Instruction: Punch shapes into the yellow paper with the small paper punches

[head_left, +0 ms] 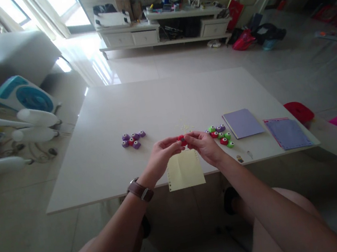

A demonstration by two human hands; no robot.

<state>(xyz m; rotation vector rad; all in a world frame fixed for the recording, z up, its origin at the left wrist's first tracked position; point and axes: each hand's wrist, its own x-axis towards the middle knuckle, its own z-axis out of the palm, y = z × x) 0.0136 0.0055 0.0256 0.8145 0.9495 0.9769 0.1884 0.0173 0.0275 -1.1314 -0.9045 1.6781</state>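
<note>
Head view: we hold one red piece [182,140] near the far edge of the yellow sheet [185,170], left hand [162,150] and right hand [205,142] both pinched on it. Small yellow bits [184,127] lie beyond the sheet. We judge work partly done: one piece is in hand; a purple-and-red cluster [131,141] waits left of the sheet, a mixed-colour cluster [221,135] right.

A small red piece [182,138], a pale-yellow rectangular paper sheet [185,170], a purple-and-red knobby cluster [135,137] and a green, red and purple knobby cluster [220,135], both patterned with black-centred white dots, contrast with the plain off-white rectangular tabletop [164,101].
</note>
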